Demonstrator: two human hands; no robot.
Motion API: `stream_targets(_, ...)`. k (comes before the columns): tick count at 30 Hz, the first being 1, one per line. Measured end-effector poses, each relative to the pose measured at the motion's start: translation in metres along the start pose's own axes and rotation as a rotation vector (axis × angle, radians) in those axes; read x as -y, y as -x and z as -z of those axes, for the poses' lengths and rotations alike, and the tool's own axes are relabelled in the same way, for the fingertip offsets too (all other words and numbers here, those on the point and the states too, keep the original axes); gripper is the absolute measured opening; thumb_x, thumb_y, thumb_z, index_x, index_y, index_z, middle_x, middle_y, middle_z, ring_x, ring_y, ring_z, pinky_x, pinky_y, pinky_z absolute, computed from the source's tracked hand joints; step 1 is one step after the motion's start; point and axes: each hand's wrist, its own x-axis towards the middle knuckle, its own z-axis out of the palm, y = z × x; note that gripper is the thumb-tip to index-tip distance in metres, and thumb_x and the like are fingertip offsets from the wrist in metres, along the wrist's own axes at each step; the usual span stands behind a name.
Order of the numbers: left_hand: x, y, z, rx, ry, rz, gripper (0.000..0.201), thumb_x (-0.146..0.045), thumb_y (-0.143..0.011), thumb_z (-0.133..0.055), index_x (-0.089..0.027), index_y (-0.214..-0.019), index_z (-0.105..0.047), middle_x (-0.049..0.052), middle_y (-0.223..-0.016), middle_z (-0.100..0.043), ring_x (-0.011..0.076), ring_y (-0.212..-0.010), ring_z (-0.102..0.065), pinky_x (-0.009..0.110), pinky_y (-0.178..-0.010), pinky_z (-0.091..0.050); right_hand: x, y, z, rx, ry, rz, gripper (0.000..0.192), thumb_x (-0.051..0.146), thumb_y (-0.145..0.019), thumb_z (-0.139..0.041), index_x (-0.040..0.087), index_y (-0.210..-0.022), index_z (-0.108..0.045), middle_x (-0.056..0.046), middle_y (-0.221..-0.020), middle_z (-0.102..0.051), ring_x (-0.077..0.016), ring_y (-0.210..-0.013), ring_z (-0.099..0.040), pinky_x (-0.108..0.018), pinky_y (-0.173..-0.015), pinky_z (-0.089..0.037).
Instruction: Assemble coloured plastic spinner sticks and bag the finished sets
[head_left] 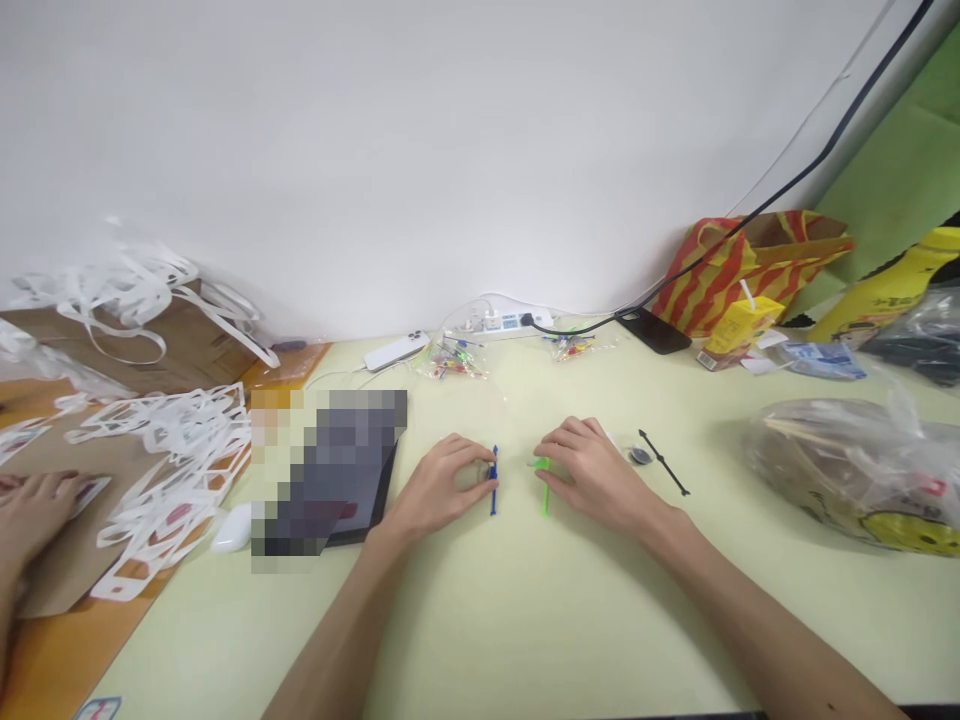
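My left hand [441,487] rests on the pale yellow table [525,620] with its fingertips pinching a thin blue plastic stick [493,485]. My right hand [592,472] lies just to the right, its fingers closed on a thin green plastic stick [544,490]. Both sticks lie nearly upright on the tabletop, a few centimetres apart. A black stick [664,463] and a small dark round piece [640,456] lie to the right of my right hand.
A dark tablet [352,500] and a white earbud case [231,528] sit left of my hands. Bags of coloured pieces [450,358], a power strip [499,322] and a phone [395,350] line the wall. Plastic bags [847,465] fill the right; another person's hand [34,510] works among white cut-outs at left.
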Motion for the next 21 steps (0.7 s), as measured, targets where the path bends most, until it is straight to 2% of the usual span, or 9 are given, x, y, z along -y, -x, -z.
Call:
stream_targets(4, -0.001, 0.000, 0.001, 0.000, 0.012, 0.006, 0.018, -0.030, -0.088, -0.069, -0.025, -0.104, -0.069, 0.005, -0.102, -0.071, 0.0218, -0.096, -0.063, 0.037, -0.087, -0.051, -0.001, 0.000, 0.002, -0.031, -0.025, -0.011, 0.014, 0.027, -0.096, -0.058, 0.020, -0.103, -0.067, -0.009, -0.102, -0.071, -0.0244, -0.098, -0.056, -0.040, -0.085, -0.036)
stream_targets(9, -0.013, -0.002, 0.001, -0.056, 0.026, 0.005, 0.027, -0.031, -0.088, -0.069, -0.025, -0.114, -0.067, 0.007, -0.109, -0.069, 0.0233, -0.102, -0.062, 0.039, -0.092, -0.050, 0.004, 0.001, 0.003, -0.028, -0.048, 0.015, 0.015, 0.027, -0.097, -0.057, 0.020, -0.104, -0.067, -0.010, -0.102, -0.071, -0.0247, -0.097, -0.056, -0.040, -0.085, -0.036)
stream_targets(14, -0.026, -0.003, -0.011, -0.085, 0.064, -0.106, 0.033, -0.024, -0.091, -0.066, -0.027, -0.124, -0.063, 0.008, -0.113, -0.068, 0.0223, -0.102, -0.060, 0.039, -0.092, -0.049, 0.012, 0.000, 0.002, 0.002, -0.099, 0.049, 0.011, 0.023, -0.095, -0.058, 0.020, -0.101, -0.066, -0.008, -0.097, -0.072, -0.0231, -0.095, -0.056, -0.039, -0.085, -0.036)
stream_targets(18, -0.027, -0.003, -0.019, -0.093, 0.039, -0.171, 0.029, -0.018, -0.094, -0.061, -0.028, -0.120, -0.065, 0.007, -0.107, -0.068, 0.0204, -0.096, -0.060, 0.037, -0.087, -0.050, 0.017, 0.000, 0.000, 0.006, -0.200, 0.001, 0.007, 0.019, -0.091, -0.061, 0.021, -0.096, -0.066, -0.004, -0.092, -0.072, -0.0206, -0.092, -0.057, -0.037, -0.085, -0.036)
stream_targets(21, -0.026, -0.002, -0.021, -0.104, 0.035, -0.195, 0.023, -0.016, -0.093, -0.061, -0.025, -0.114, -0.066, 0.006, -0.101, -0.070, 0.0199, -0.092, -0.060, 0.037, -0.084, -0.049, 0.021, -0.001, 0.001, 0.000, -0.284, -0.062, 0.006, 0.025, -0.092, -0.064, 0.022, -0.096, -0.067, -0.001, -0.089, -0.072, -0.0197, -0.091, -0.057, -0.037, -0.086, -0.036)
